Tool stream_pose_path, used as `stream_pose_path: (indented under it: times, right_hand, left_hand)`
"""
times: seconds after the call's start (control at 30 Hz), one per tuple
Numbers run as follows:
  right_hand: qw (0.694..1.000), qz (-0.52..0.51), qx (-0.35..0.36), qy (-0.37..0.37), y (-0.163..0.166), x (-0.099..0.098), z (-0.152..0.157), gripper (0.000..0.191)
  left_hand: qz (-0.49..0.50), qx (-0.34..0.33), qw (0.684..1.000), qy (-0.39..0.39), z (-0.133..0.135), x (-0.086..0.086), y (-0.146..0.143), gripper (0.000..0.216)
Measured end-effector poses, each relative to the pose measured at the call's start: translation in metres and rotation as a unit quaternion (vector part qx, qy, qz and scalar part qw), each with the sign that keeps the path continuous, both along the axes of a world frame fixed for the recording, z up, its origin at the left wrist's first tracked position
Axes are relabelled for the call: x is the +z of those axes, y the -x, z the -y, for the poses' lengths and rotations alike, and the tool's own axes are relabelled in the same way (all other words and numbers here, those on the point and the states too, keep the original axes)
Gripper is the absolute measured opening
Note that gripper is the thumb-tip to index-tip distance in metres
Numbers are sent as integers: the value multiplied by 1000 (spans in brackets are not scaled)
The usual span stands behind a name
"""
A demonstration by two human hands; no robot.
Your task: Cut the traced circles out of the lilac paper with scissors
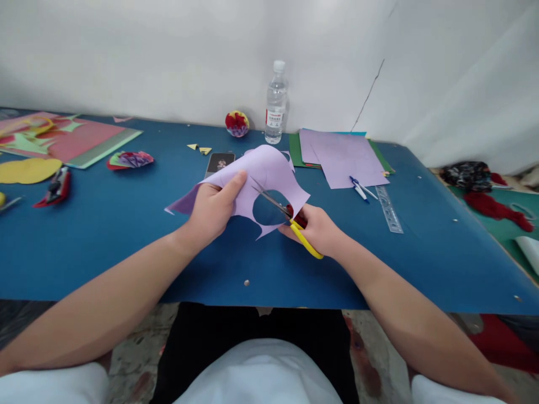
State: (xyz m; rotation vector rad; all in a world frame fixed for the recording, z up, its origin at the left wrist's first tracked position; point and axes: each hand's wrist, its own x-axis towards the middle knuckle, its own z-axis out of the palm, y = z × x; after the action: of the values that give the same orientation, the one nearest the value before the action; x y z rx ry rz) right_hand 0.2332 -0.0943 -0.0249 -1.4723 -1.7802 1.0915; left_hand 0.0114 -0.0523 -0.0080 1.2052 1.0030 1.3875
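Between my two hands a sheet of purple paper (265,165) is held above the table, bent over, with a large rounded cut-out along its near right side. My left hand (213,210) pinches the sheet, thumb on top. In my right hand (315,227) is a pair of scissors (309,244) with yellow handles, my fingers closed around them. The scissor blades point up and left across the cut-out, the tips against the paper. Behind the sheet lies a phone (219,161), partly covered.
A water bottle (275,106) and a colourful paper ball (237,123) stand by the wall. At right are stacked purple sheets (343,160), a compass (361,189) and a clear ruler (389,210). Leftward lie a folded paper piece (130,160), a stapler (56,186) and yellow paper (29,170).
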Motion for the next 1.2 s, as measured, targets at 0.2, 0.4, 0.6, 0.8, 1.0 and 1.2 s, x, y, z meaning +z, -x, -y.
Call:
stream_pose_path:
  times: [0.2,0.4,0.6,0.8,1.0,1.2]
  right_hand:
    - [999,-32,-36,-16,-1,-2,0,39]
    - [999,-10,-22,-28,-2,-4,-1,35]
    - [999,42,-33,-11,-2,-1,-2,41]
    - [998,52,-35,0,-2,-2,-3,42]
    - [998,56,-38,1,-2,-3,-4,43]
    - [998,45,-36,-3,-2,-6,-5,41]
  left_hand:
    - [-6,-2,1000,2,0,-1,1,27]
    - [8,-28,1000,-9,5,-1,0,30]
    - [10,-29,1000,-1,7,3,1,30]
    - [10,-22,1000,3,5,2,2,35]
    - [0,-15,1000,-19,4,1,2,31]
    - [-46,-1,999,1,5,2,0,39]
